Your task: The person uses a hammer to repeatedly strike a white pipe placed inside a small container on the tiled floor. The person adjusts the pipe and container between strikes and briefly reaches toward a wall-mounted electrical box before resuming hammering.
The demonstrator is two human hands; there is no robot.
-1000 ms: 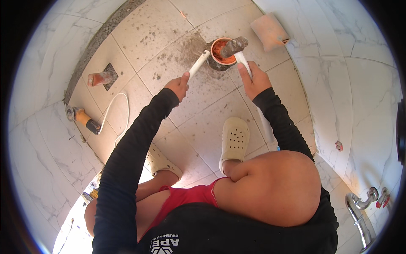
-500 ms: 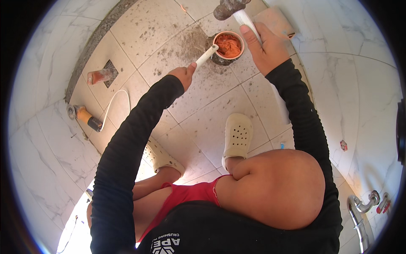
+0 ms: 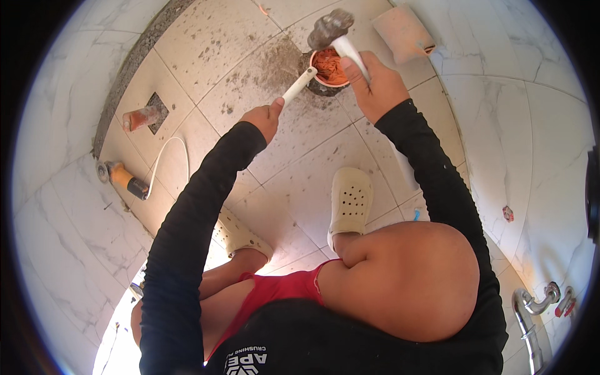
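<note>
White chisel (image 3: 299, 84) is pinched at its near end by the left hand (image 3: 262, 119), long axis running diagonally, tip pointed into the floor drain pipe (image 3: 326, 67). The pipe opening is packed with orange-red material and ringed by grey debris. Just above the pipe, a hammer (image 3: 330, 26) with grey head and white handle is gripped by the closed right hand (image 3: 374, 87).

Upper centre: I see the hammer (image 3: 331, 26) raised above the orange-filled hole (image 3: 328, 65), chisel (image 3: 297, 87) slanting in.
Upper right: sponge block (image 3: 403, 31).
Left: grinder (image 3: 122, 178), cord.
Middle: bare floor (image 3: 300, 156).
</note>
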